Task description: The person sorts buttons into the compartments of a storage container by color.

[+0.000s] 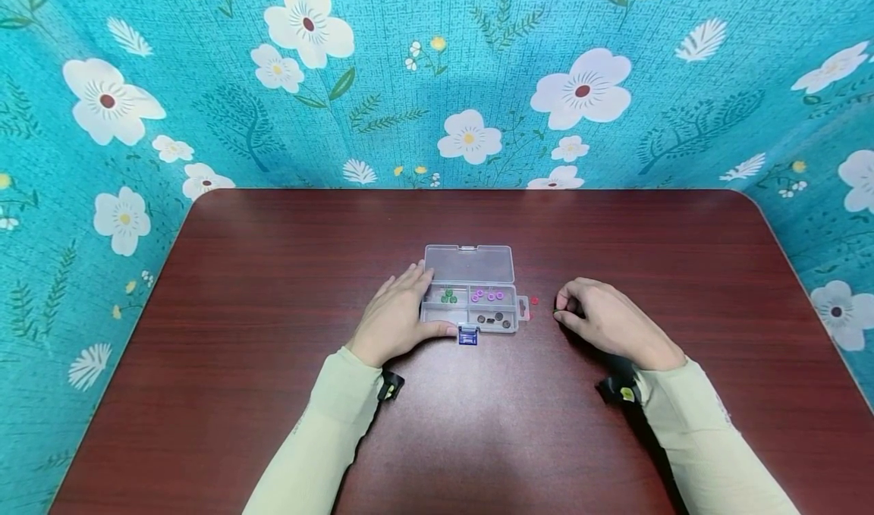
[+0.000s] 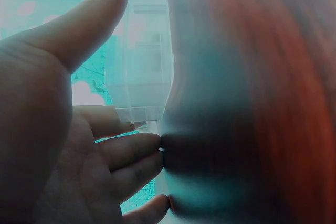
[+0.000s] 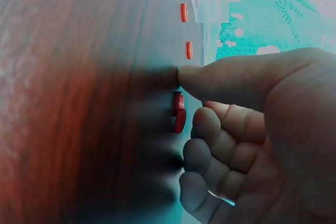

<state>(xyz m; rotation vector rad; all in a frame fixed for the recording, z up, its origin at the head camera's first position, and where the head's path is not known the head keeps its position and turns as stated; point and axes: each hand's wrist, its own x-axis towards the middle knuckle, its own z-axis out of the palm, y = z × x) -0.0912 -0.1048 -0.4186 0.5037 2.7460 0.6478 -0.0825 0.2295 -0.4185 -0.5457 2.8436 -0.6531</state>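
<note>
A clear plastic compartment box (image 1: 503, 331) has its lid (image 1: 469, 263) folded open at the back. Green pieces (image 1: 448, 297) lie in its back left compartment, purple rings (image 1: 491, 296) back right, dark round pieces (image 1: 498, 317) front right. My left hand (image 1: 396, 310) rests against the box's left side, fingers straight, thumb along the front near the blue latch (image 1: 467, 337). On the table right of the box, my right hand (image 1: 608, 318) has curled fingers and its thumb tip down. Small red discs (image 3: 180, 120) lie beside the thumb; whether a piece is pinched there is unclear.
The dark red wooden table (image 1: 273, 272) extends on all sides of the box. A clear hanging tab (image 1: 523, 308) juts from the box's right end, with a red disc (image 1: 534, 301) beside it. Flowered turquoise cloth (image 1: 410, 83) hangs behind the table.
</note>
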